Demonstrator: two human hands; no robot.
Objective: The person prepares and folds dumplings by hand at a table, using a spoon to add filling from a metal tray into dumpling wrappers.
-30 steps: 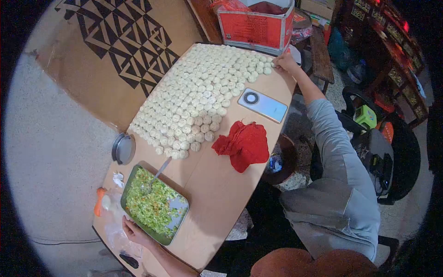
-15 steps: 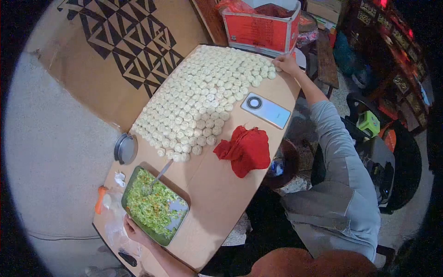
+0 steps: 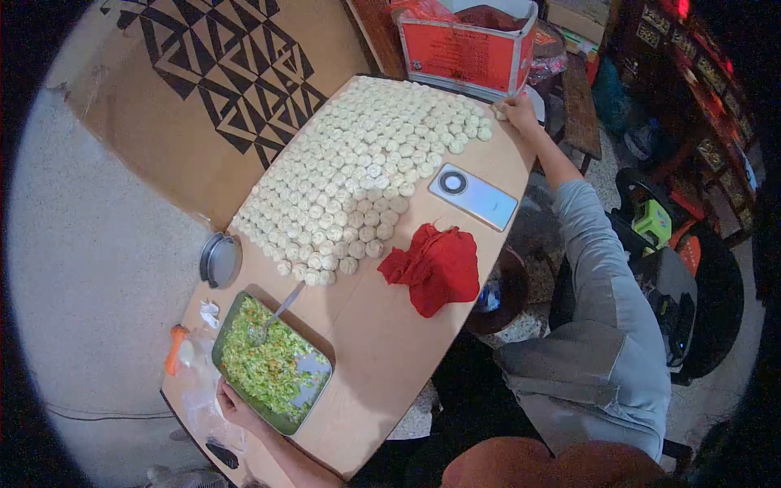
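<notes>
Round pleated dumplings [image 3: 342, 175] cover the far part of the table in close rows. At the table's far right corner, my right hand [image 3: 521, 112] is closed on one pale dumpling [image 3: 499, 115], just right of the nearest row. Its fingers partly hide that dumpling. My left hand [image 3: 234, 405] grips the near-left edge of a metal tray [image 3: 305, 358]; some of its fingers are hidden. Chopped green filling with orange bits [image 3: 264, 362] lies in the tray, and a spoon [image 3: 285, 305] stands in it with its handle toward the dumplings.
A phone [image 3: 473, 195] and a red cloth [image 3: 435, 268] lie along the table's right side. Round metal tins [image 3: 220, 260], a crumpled white scrap [image 3: 209, 313], an orange-handled tool [image 3: 175, 350] and clear plastic [image 3: 203, 398] are at the left. A red box [image 3: 468, 57] stands beyond the far edge.
My right hand has shifted a little to the right, toward the table corner, with the dumpling at its fingertips. My left hand stays at the tray.
</notes>
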